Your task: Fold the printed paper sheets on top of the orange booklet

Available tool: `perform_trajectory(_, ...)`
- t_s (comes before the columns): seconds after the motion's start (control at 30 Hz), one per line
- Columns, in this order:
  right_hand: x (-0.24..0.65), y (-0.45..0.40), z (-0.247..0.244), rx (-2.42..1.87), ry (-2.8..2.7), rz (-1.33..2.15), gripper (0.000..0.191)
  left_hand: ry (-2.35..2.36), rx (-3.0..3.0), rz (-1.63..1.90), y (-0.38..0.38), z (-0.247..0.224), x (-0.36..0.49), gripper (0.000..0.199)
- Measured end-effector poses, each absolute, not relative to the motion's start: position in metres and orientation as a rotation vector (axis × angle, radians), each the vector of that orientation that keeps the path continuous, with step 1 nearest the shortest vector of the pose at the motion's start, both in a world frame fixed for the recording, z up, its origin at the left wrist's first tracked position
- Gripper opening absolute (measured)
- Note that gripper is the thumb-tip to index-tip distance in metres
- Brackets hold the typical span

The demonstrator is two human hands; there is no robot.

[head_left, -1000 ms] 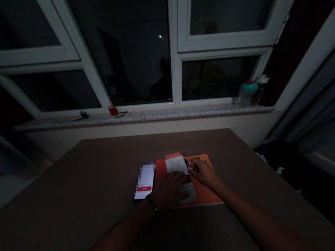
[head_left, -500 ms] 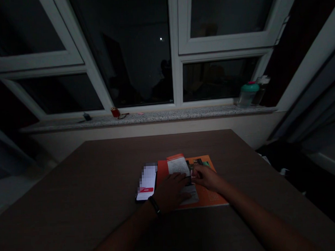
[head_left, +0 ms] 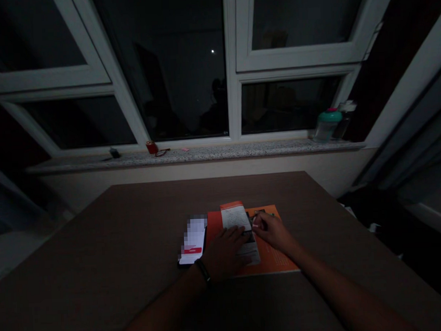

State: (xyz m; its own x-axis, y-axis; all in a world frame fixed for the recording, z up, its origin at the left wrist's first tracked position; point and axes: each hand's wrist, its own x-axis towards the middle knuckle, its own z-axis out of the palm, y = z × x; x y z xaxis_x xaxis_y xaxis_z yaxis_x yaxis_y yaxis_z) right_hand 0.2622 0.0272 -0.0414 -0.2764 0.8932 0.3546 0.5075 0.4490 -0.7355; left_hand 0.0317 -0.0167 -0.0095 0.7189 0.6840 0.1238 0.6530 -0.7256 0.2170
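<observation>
My left hand, with a dark band at the wrist, lies flat with fingers stretched over a printed paper sheet that has an orange top edge. Under that sheet is an orange booklet with dark pictures near its top. My right hand is closed in a pinch at the sheet's right edge, above the booklet. A small pale bit shows at its fingertips; I cannot make out what it is. Left of the booklet, a phone lies with its screen lit.
All of this lies on a brown wooden table. Behind it runs a speckled stone windowsill, bearing a small red jar, a small dark object and a teal-lidded bottle. The room is dim.
My right hand has shifted slightly along the sheet's right edge, its pinched fingers a little higher. The sheet's lower part looks flatter and narrower. My left hand stays nearly in place.
</observation>
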Motion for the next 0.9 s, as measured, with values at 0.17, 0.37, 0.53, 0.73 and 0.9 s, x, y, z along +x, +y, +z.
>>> perform_trajectory(0.17,0.26,0.027,-0.036,-1.182,-1.877,0.595,0.006,1.11,2.742,0.288,-0.019,-0.005,0.033,0.059)
perform_trajectory(0.37,0.259,0.028,-0.038,-1.158,-1.922,0.63,0.008,1.101,2.727,0.279,-0.02,-0.003,0.034,0.068)
perform_trajectory(0.53,0.261,0.032,-0.045,-1.08,-1.918,0.734,0.01,1.068,2.717,0.291,-0.02,-0.003,0.033,0.074)
perform_trajectory(0.73,0.262,0.029,-0.047,-1.107,-1.961,0.849,0.014,1.029,2.711,0.298,-0.019,-0.004,0.032,0.077)
perform_trajectory(0.9,0.259,0.033,-0.05,-1.108,-1.921,0.734,0.012,1.034,2.702,0.297,-0.019,-0.003,0.033,0.076)
